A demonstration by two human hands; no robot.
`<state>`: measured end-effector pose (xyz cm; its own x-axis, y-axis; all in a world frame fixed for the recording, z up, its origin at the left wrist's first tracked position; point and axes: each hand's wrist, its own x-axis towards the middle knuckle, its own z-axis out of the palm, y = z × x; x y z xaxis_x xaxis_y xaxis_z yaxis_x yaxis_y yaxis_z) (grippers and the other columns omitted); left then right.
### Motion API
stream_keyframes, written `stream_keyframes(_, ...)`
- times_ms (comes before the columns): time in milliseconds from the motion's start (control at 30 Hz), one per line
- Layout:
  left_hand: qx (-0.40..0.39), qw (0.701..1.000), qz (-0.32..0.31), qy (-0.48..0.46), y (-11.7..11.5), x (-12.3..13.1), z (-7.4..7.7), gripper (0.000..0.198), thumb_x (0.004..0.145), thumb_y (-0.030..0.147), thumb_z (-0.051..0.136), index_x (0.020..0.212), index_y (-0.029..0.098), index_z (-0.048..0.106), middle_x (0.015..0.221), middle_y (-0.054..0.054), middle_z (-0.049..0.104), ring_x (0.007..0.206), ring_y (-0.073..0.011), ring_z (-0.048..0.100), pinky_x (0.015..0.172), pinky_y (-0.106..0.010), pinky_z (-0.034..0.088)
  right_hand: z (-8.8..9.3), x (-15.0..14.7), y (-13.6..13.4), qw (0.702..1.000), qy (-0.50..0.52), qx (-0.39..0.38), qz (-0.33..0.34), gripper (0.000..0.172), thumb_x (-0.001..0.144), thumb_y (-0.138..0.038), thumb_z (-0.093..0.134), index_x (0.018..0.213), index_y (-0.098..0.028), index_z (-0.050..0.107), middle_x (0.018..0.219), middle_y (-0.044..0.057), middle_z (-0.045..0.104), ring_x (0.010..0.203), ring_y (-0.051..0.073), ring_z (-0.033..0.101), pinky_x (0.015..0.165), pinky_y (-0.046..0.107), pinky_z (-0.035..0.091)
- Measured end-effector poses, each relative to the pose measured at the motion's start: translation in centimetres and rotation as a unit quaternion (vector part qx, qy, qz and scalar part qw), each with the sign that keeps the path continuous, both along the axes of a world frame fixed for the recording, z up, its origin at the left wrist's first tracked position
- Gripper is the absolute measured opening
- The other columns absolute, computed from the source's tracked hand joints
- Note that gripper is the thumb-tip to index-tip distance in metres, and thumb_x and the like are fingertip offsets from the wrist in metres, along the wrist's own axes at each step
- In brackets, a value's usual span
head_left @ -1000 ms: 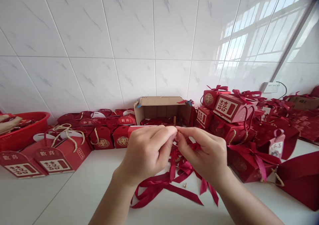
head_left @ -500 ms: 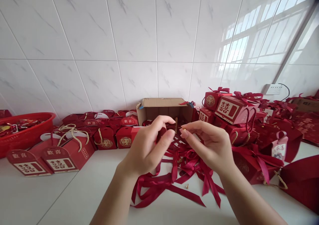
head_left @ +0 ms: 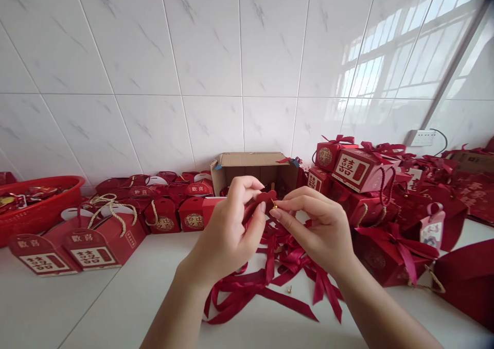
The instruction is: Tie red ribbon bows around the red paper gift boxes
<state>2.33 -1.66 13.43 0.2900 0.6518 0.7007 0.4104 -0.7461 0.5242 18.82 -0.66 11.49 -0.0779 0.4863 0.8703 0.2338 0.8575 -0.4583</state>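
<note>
My left hand pinches a small dark red piece with a rounded end, partly hidden by the fingers. Facing it, my right hand holds a tiny gold fastener between thumb and forefinger, close against the red piece. Below both hands, tangled red ribbons lie on the white table. Another small gold fastener rests on the table beside the ribbons.
An open cardboard box stands behind my hands. Red gift boxes line the left, near a red basket of wrapped items. More boxes, several with bows, are piled at the right.
The red piece now shows between the fingers of my left hand. My right hand has moved slightly left, bringing the gold fastener up to it.
</note>
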Motion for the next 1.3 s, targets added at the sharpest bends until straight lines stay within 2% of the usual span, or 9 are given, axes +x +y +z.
stream_keyframes(300, -0.012, 1.000, 0.009, 0.013, 0.0, 0.3, -0.1, 0.024, 0.093, 0.017, 0.042, 0.116, 0.023, 0.038, 0.076, 0.001, 0.053, 0.054, -0.0081, 0.045, 0.054, -0.019, 0.041, 0.1, -0.4, 0.0, 0.998, -0.034, 0.049, -0.031, 0.008, 0.078, -0.011, 0.066, 0.078, -0.018, 0.070, 0.075, 0.005, 0.066, 0.064, 0.013, 0.062, 0.055, 0.023, 0.052)
stream_keyframes(500, -0.015, 0.999, 0.022, 0.041, 0.0, 0.5, -0.1, 0.028, 0.094, 0.017, 0.042, 0.120, 0.024, 0.038, 0.090, -0.003, 0.058, 0.072, -0.0112, 0.057, 0.067, -0.022, 0.047, 0.2, -0.1, 0.0, 0.998, -0.036, 0.005, -0.045, 0.006, 0.078, -0.013, 0.068, 0.076, -0.018, 0.069, 0.072, 0.003, 0.066, 0.059, 0.011, 0.058, 0.048, 0.022, 0.047)
stream_keyframes(700, -0.018, 0.997, 0.044, 0.067, 0.0, 0.3, -0.1, 0.023, 0.093, 0.020, 0.045, 0.114, 0.024, 0.040, 0.078, 0.001, 0.059, 0.070, -0.0126, 0.060, 0.071, -0.023, 0.050, -0.1, 0.3, 0.6, 0.999, -0.040, -0.003, -0.033, 0.007, 0.077, -0.012, 0.069, 0.076, -0.018, 0.070, 0.075, 0.003, 0.067, 0.062, 0.011, 0.059, 0.050, 0.021, 0.047)
stream_keyframes(800, -0.026, 0.996, 0.044, 0.077, 0.0, 0.2, -0.1, 0.020, 0.094, 0.021, 0.044, 0.112, 0.026, 0.039, 0.082, 0.002, 0.063, 0.068, -0.0108, 0.060, 0.074, -0.022, 0.050, -0.1, 0.5, 0.7, 0.998, -0.032, -0.040, -0.040, 0.004, 0.077, -0.015, 0.070, 0.077, -0.019, 0.068, 0.077, 0.002, 0.067, 0.064, 0.012, 0.060, 0.051, 0.022, 0.048)
stream_keyframes(933, -0.025, 0.996, 0.022, 0.082, 0.1, 0.4, -0.2, 0.022, 0.095, 0.021, 0.042, 0.116, 0.028, 0.039, 0.099, -0.001, 0.067, 0.086, -0.0114, 0.065, 0.078, -0.020, 0.050, 0.1, 0.8, 1.1, 0.988, 0.010, -0.153, -0.004, 0.030, 0.072, -0.027, 0.076, 0.099, -0.020, 0.064, 0.087, 0.003, 0.069, 0.071, 0.015, 0.065, 0.053, 0.023, 0.053)
stream_keyframes(1000, -0.019, 0.996, 0.025, 0.085, 0.1, 0.6, -0.3, 0.024, 0.095, 0.021, 0.043, 0.117, 0.027, 0.040, 0.104, -0.002, 0.068, 0.095, -0.0131, 0.065, 0.081, -0.021, 0.050, 0.1, 0.8, 1.2, 0.986, 0.004, -0.166, 0.024, 0.024, 0.073, -0.028, 0.076, 0.094, -0.020, 0.066, 0.085, 0.003, 0.071, 0.072, 0.015, 0.066, 0.056, 0.024, 0.054)
stream_keyframes(1067, -0.024, 0.994, 0.046, 0.091, 0.1, 0.6, -0.2, 0.028, 0.093, 0.023, 0.045, 0.121, 0.027, 0.040, 0.106, -0.004, 0.069, 0.098, -0.0155, 0.065, 0.082, -0.024, 0.050, 0.0, 0.9, 1.2, 0.990, 0.000, -0.138, 0.017, 0.010, 0.075, -0.025, 0.074, 0.081, -0.020, 0.068, 0.079, 0.002, 0.071, 0.069, 0.015, 0.065, 0.058, 0.025, 0.053)
stream_keyframes(1167, -0.044, 0.989, 0.098, 0.098, 0.5, -0.5, 0.2, 0.034, 0.091, 0.029, 0.049, 0.123, 0.028, 0.041, 0.107, -0.003, 0.069, 0.097, -0.0185, 0.066, 0.084, -0.030, 0.050, 0.0, 1.0, 0.9, 0.997, 0.011, -0.082, -0.004, 0.004, 0.077, -0.020, 0.072, 0.077, -0.019, 0.068, 0.074, 0.002, 0.069, 0.067, 0.014, 0.063, 0.058, 0.026, 0.052)
stream_keyframes(1300, -0.035, 0.976, 0.183, 0.114, 2.1, -4.2, 0.6, 0.028, 0.088, 0.023, 0.045, 0.115, 0.028, 0.050, 0.111, -0.003, 0.067, 0.103, -0.0205, 0.063, 0.090, -0.034, 0.048, 0.3, 1.6, 0.5, 0.997, 0.002, -0.054, 0.056, 0.005, 0.078, -0.016, 0.071, 0.080, -0.020, 0.068, 0.079, 0.002, 0.068, 0.073, 0.014, 0.063, 0.061, 0.025, 0.051)
